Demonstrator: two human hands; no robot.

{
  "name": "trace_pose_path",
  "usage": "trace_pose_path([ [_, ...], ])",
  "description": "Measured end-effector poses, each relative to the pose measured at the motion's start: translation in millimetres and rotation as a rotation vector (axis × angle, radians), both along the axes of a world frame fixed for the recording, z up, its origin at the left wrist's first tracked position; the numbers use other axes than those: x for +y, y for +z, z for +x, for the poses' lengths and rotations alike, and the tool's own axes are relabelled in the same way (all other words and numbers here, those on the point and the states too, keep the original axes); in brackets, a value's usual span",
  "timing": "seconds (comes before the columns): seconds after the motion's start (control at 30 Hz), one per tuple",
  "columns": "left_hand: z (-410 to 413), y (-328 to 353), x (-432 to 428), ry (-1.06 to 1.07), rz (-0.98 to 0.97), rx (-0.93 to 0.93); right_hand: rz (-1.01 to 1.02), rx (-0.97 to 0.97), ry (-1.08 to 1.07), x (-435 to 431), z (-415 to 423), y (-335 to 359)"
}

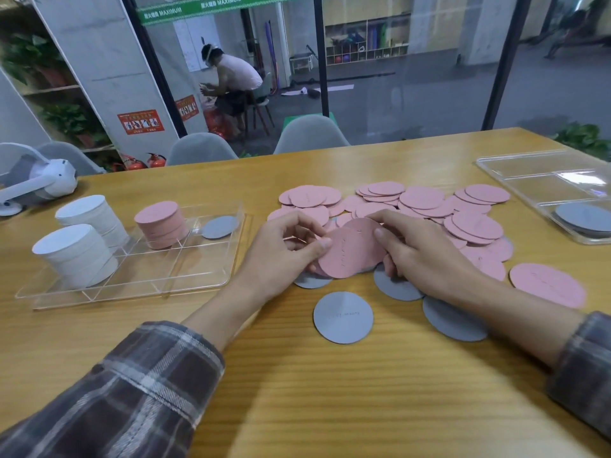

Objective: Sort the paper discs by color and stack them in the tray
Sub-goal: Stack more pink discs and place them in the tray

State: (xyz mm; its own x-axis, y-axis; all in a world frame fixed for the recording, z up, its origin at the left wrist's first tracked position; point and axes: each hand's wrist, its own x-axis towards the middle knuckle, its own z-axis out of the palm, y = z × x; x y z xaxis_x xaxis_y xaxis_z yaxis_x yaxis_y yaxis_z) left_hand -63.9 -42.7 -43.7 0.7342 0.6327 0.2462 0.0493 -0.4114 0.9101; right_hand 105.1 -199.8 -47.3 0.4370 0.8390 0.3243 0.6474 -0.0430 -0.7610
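My left hand point(291, 249) and my right hand point(426, 259) both grip a small bunch of pink discs point(350, 256) just above the table point(297, 375). My left thumb and fingers pinch its left edge, and my right fingers curl round its right edge. Behind it the loose pink pile point(426, 206) is spread over the table, and 1 lone pink disc point(547, 285) lies apart at the right. A few grey discs lie partly under my hands, and the nearest grey disc point(343, 317) lies alone between my forearms. At the left, the clear tray point(139, 282) holds 2 white stacks point(77, 256), 1 pink stack point(162, 226) and 1 grey tray disc point(220, 227). A second tray point(535, 173) at the far right holds a grey stack point(585, 217).
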Motion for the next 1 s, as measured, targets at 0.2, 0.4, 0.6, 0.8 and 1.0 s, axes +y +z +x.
trace_pose_path([
  [0.2,11,-5,-12,0.069,0.030,-0.054,0.019,0.012,0.069,1,-6,4],
  [0.4,12,-5,-8,0.089,0.177,-0.010,0.017,-0.109,0.042,2,-4,-1],
  [0.6,1,-14,9,0.082,0.557,0.368,-0.003,-0.268,-0.098,-2,6,2],
  [0.8,-3,-7,4,0.063,0.475,0.287,-0.036,-0.280,-0.120,-3,10,-1],
  [1.0,-4,-1,1,0.036,0.237,0.048,-0.020,-0.182,-0.115,-2,7,0],
])
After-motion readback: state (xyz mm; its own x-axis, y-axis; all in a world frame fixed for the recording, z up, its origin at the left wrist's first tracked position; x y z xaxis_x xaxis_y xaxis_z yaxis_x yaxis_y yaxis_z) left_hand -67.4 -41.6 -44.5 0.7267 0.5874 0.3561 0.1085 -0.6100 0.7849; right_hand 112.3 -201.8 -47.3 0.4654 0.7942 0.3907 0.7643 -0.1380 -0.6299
